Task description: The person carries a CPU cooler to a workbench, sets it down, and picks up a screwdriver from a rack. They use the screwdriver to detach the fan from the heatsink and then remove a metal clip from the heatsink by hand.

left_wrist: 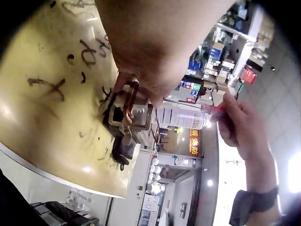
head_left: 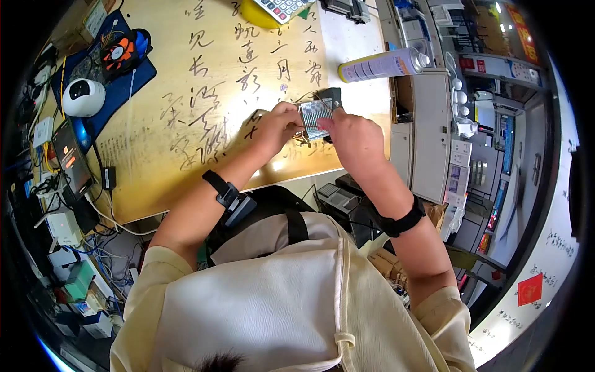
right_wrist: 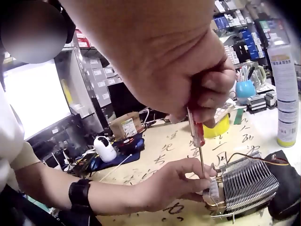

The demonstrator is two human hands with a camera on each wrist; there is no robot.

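A CPU cooler (right_wrist: 249, 183) with thin silver fins, copper heat pipes (left_wrist: 133, 106) and a thin wire lies on its side near the table's front edge. My left hand (head_left: 277, 129) pinches its base end between thumb and fingers. With curled fingers my right hand (head_left: 359, 142) grips the red-and-clear handle of a screwdriver (right_wrist: 197, 134), held upright above the base. In the right wrist view its shaft runs down to the left fingertips, which hide the tip. Against the far side of the fins lies a black item (right_wrist: 286, 176).
A spray can (head_left: 381, 65) is at the table's right side. A calculator (head_left: 282, 9) sits at the back. On the left are a blue mat (head_left: 139, 77), a fan with orange blades (head_left: 118, 57) and a white camera (head_left: 83, 97). Handwritten characters cover the yellow table (head_left: 155, 124).
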